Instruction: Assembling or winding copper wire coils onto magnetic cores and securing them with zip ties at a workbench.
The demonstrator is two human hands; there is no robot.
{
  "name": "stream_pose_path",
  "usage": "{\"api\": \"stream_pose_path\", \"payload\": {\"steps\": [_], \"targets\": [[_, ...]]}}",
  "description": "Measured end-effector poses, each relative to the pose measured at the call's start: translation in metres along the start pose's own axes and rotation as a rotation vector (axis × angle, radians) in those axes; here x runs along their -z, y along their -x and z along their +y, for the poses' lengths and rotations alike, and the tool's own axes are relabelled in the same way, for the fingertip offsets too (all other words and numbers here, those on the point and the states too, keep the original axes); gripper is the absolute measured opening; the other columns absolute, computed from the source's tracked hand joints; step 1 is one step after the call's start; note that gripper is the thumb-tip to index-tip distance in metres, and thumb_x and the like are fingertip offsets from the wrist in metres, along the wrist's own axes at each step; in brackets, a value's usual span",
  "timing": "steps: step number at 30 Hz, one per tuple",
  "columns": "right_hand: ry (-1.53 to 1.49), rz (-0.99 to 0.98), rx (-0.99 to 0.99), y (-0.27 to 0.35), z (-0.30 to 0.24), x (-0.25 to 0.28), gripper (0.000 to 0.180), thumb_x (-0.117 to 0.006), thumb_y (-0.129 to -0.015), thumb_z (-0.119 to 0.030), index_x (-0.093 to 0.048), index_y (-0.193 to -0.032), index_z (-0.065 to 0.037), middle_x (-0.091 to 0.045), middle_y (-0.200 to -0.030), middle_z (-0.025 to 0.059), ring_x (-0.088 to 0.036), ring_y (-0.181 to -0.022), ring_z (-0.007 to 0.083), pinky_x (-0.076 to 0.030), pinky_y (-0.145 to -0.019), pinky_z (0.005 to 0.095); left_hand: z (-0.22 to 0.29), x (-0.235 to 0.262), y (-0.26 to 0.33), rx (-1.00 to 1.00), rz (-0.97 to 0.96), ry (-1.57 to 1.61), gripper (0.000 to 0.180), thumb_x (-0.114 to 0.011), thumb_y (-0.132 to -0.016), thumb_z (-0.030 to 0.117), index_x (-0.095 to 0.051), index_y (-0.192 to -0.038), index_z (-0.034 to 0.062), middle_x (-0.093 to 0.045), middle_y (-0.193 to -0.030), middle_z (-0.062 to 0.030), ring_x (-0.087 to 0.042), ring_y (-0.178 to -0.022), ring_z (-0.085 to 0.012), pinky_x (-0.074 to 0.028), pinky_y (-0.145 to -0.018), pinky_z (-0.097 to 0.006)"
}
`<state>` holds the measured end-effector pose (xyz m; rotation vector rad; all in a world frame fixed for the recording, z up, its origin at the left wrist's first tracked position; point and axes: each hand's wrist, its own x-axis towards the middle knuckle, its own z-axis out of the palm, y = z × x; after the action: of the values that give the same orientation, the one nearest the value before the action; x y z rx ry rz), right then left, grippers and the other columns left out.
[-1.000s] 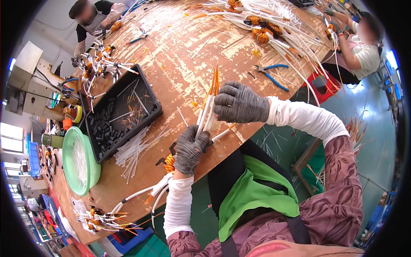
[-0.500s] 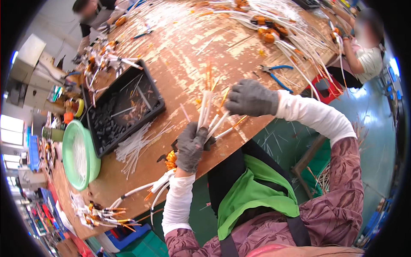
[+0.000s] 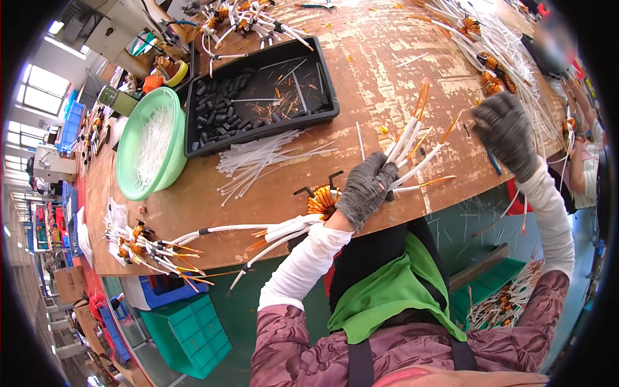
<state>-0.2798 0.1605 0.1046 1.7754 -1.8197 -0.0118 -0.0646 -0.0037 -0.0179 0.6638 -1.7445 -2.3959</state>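
Note:
My left hand (image 3: 366,190), in a grey glove, is closed around a bundle of white-sleeved wires (image 3: 405,140) with bare orange copper ends. The wires run from a copper-wound ring coil (image 3: 322,201) lying beside this wrist at the table's near edge. More white-sleeved leads (image 3: 290,227) trail left from the coil. My right hand (image 3: 506,132), also grey-gloved, hovers at the right side of the table. Its fingers are smeared by motion, and whether they hold anything does not show. Just below it a blue handle of the pliers (image 3: 494,162) shows; the rest is hidden.
A black tray (image 3: 264,135) of short black tubes stands at the left, beside loose white strips (image 3: 258,161) and a green basin (image 3: 177,164). Finished-looking coils (image 3: 138,242) lie at the near left, others (image 3: 493,74) at the right. Another person (image 3: 580,155) works at far right.
The view has swung to the right. My right hand has left the wire ends and moved right, over by the pliers. My left hand still grips the wires.

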Motion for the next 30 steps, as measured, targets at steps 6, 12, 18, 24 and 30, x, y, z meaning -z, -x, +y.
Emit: {"api": "stream_pose_path", "payload": {"steps": [6,12,18,24,30], "targets": [[-0.398,-0.191,0.244,-0.047,-0.069,-0.032,0.029,-0.069,-0.064,-0.03,-0.057,-0.081,-0.01,-0.054,-0.08,0.0052,-0.054,-0.083,0.0239,-0.043,-0.078,0.0393,0.003,0.001,0.002,-0.032,-0.044,0.127,0.019,-0.053,-0.09,0.02,-0.052,-0.092,0.0006,-0.057,-0.075,-0.0063,-0.056,-0.059,-0.0112,-0.047,-0.049,-0.023],[-0.356,-0.412,0.267,-0.031,-0.062,-0.03,0.03,-0.066,-0.066,-0.038,-0.056,-0.069,-0.01,-0.055,-0.073,0.0049,-0.056,-0.077,0.0231,-0.047,-0.061,0.0364,-0.002,-0.005,0.003,-0.019,0.056,0.03,0.018,-0.053,-0.089,0.018,-0.054,-0.092,0.0011,-0.056,-0.071,-0.006,-0.055,-0.055,-0.0109,-0.047,-0.045,-0.026],[-0.308,-0.454,0.312,-0.044,-0.034,-0.024,0.028,-0.067,-0.064,-0.037,-0.058,-0.065,-0.01,-0.053,-0.068,0.0048,-0.057,-0.069,0.0235,-0.046,-0.057,0.0361,-0.016,-0.002,0.002,-0.387,0.088,-0.454,0.021,-0.056,-0.085,0.018,-0.058,-0.095,-0.0008,-0.061,-0.071,-0.0141,-0.061,-0.061,-0.0237,-0.047,-0.055,-0.034],[0.163,-0.71,0.254,-0.041,0.034,-0.037,0.018,-0.065,-0.068,-0.026,-0.059,-0.066,-0.009,-0.056,-0.07,0.0055,-0.058,-0.071,0.0243,-0.046,-0.059,0.0362,-0.017,-0.008,0.007,-0.54,0.247,-0.596,0.022,-0.058,-0.08,0.017,-0.059,-0.094,0.0007,-0.061,-0.082,-0.0202,-0.059,-0.076,-0.0374,-0.047,-0.067,-0.045],[0.133,-0.301,0.116,-0.158,0.041,-0.048,0.004,-0.06,-0.071,-0.011,-0.059,-0.069,-0.007,-0.057,-0.076,0.0098,-0.058,-0.073,0.0255,-0.048,-0.063,0.0374,-0.016,-0.014,0.009,-0.433,0.183,-0.724,0.015,-0.056,-0.082,0.017,-0.057,-0.088,0.0034,-0.06,-0.081,-0.0176,-0.058,-0.079,-0.0353,-0.047,-0.07,-0.044]]}}
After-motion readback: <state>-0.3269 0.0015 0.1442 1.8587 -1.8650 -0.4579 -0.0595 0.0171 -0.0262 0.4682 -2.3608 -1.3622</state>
